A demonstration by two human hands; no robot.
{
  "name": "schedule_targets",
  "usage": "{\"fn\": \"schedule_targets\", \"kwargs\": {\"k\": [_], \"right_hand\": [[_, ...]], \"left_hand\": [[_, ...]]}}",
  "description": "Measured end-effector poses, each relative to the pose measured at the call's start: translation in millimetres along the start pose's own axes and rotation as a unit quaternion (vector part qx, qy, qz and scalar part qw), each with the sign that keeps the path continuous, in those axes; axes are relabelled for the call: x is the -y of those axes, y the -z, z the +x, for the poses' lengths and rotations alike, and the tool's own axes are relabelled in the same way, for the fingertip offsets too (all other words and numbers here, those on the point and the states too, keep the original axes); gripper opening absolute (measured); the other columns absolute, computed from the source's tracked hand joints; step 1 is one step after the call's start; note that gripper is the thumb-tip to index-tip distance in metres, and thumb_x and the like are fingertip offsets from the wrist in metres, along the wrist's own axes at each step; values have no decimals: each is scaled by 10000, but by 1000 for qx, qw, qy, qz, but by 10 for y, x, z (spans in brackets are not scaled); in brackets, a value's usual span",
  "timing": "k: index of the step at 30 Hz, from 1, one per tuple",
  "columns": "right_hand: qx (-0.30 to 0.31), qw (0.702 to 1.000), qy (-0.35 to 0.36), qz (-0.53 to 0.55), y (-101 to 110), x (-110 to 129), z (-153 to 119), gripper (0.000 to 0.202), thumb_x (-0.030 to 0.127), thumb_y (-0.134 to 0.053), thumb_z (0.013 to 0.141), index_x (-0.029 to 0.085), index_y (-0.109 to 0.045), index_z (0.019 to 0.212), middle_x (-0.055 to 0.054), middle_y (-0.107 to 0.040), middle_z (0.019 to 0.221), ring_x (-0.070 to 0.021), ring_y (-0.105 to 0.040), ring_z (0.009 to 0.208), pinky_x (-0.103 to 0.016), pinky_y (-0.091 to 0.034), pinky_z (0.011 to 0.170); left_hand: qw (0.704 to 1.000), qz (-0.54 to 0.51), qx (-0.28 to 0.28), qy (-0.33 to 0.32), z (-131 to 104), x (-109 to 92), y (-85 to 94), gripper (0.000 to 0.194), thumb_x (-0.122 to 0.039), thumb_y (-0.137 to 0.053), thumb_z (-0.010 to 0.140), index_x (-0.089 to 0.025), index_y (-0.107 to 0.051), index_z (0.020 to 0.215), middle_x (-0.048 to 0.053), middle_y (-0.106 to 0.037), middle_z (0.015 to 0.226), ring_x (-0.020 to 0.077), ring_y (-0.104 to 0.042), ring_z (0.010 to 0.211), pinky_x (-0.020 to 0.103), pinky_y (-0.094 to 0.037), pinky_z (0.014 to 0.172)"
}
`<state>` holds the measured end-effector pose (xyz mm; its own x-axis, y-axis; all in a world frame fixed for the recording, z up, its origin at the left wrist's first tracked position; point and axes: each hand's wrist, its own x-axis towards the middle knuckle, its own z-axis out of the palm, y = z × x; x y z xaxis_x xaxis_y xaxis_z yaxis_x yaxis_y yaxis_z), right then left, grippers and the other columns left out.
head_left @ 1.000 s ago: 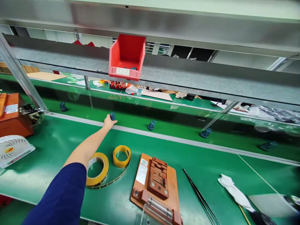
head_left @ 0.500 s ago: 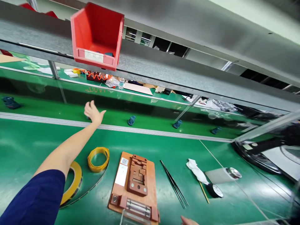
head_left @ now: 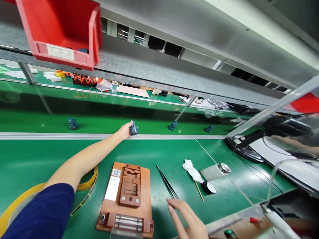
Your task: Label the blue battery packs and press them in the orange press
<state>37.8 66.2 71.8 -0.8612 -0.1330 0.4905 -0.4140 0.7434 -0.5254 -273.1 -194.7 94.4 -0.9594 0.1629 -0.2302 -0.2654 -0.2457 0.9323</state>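
Working over the green desk [head_left: 161, 150], edged by a metal rail [head_left: 159, 136]. Brown fixture [head_left: 126, 199] lies flat on it. Our right hand [head_left: 188, 220]: fingers loosely extended, grip seemingly unfilled, near the tweezers [head_left: 165, 181]; whether touching, we cannot tell. Our left hand [head_left: 124, 131]: stretched out by the rail, closed around a dark blue part [head_left: 134, 128].

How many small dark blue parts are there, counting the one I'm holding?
4: one part in your left hand; on the green strip, one part to its left, a nearer part and a farther part to its right. Dark blue bits in the red bin, mostly hidden, aren't counted.
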Motion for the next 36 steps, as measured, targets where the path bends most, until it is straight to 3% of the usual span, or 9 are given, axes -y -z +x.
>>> {"fn": "schedule_targets", "kwargs": {"k": [4,8,11,14,17,22,26,30,36], "right_hand": [[8,998,13,67,-224,100,562,190,294,-567,985,255,-687,1127,-75,-718,1091,-232,-697,1031,-347,-590,923],[38,988,34,147,-588,292,1023,824,363,-738,833,206,-338,1537,-167,-385,1538,-321,-370,1446,-499,-402,1173],[123,971,53,196,-734,368,1135,913,315,-753,750,208,-303,1538,-154,-380,1532,-307,-367,1443,-481,-342,1207],[180,961,51,205,-778,328,1082,880,292,-762,695,213,-378,1483,-142,-448,1474,-311,-400,1403,-489,-345,1191],[229,955,25,185,-796,229,992,877,273,-777,671,216,-407,1464,-141,-473,1448,-337,-398,1375,-544,-339,1169],[268,949,54,155,-889,88,893,929,343,-831,702,192,-393,1507,-148,-462,1459,-352,-351,1374,-570,-315,1175],[293,944,73,132,-956,47,790,965,588,-757,811,226,-298,1578,-152,-284,1608,-363,-208,1481,-599,-221,1218],[191,973,38,126,-890,-9,626,626,529,-542,984,234,-415,1521,-134,-377,1572,-308,-302,1460,-551,-286,1206],[-72,994,-73,24,-650,-420,200,315,427,-535,988,201,-724,1099,-128,-683,1147,-305,-557,1143,-511,-426,1033]], "left_hand": [[988,-73,118,69,-661,59,-156,444,-484,-413,1035,-127,-655,1136,99,-684,916,178,-668,735,321,-565,697],[973,-99,160,131,-1405,236,-257,405,-452,-456,1021,-122,-671,1114,98,-692,884,184,-664,714,317,-559,699],[979,-76,122,142,-1809,320,-189,414,-492,-508,999,-143,-658,1163,117,-715,990,223,-686,859,350,-555,809],[997,35,15,63,-2135,296,41,407,-505,-565,976,-231,-614,1273,95,-689,1192,245,-622,1154,355,-497,964],[987,158,-4,-2,-2510,224,329,383,-524,-606,939,-281,-649,1232,67,-677,1230,247,-590,1206,362,-456,1028],[930,342,137,24,-3238,396,570,220,-468,-621,924,-280,-729,959,43,-685,999,236,-629,954,336,-500,877],[909,287,282,108,-3632,801,552,309,-455,-674,901,-321,-698,1178,61,-632,1246,249,-620,1104,354,-490,969],[931,116,296,179,-3664,875,493,344,-476,-741,863,-250,-708,1119,84,-716,1074,246,-685,1007,374,-511,934],[961,-64,236,133,-3334,380,336,515,-482,-676,920,-218,-593,1354,149,-743,1053,250,-724,914,358,-559,820]]}}
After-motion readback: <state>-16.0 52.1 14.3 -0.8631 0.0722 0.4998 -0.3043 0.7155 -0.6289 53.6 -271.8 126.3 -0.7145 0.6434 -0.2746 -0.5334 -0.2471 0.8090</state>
